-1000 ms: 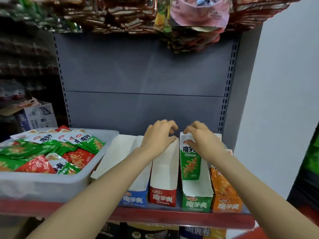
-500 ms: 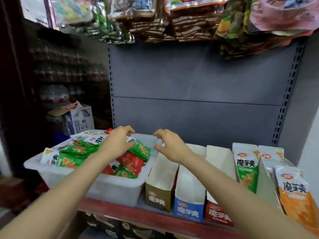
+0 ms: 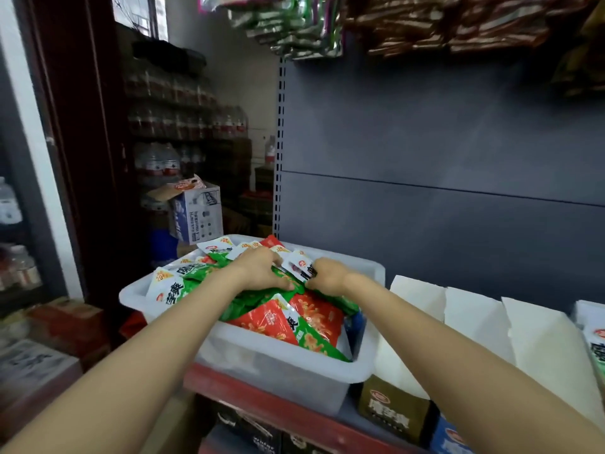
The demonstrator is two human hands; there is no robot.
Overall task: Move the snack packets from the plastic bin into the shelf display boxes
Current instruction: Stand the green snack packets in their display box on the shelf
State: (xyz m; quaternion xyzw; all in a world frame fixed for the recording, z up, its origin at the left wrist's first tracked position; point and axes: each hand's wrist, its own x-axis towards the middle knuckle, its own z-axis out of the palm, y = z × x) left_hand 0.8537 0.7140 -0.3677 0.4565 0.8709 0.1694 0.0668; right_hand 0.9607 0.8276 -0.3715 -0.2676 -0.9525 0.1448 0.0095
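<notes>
A clear plastic bin [image 3: 288,375] sits on the red shelf edge, piled with green, red and white snack packets [image 3: 278,319]. Both my hands are inside the bin on top of the pile. My left hand [image 3: 262,270] has its fingers curled over green packets, thumb pressed against them. My right hand [image 3: 325,276] pinches a green packet with a white top [image 3: 299,267] between the two hands. To the right stand the display boxes [image 3: 471,326], white inside, the nearest one brown-fronted [image 3: 391,407]. A packet [image 3: 597,348] shows in the box at the far right edge.
The grey shelf back panel [image 3: 442,158] rises behind the bin. Hanging snack bags [image 3: 409,24] crowd the top. At the left are a cardboard carton [image 3: 196,211], stacked water bottles [image 3: 160,165] and boxes on the floor [image 3: 65,322].
My view has swung left from the display boxes to the bin. Both hands left the boxes, moved into the bin and closed on packets there.
</notes>
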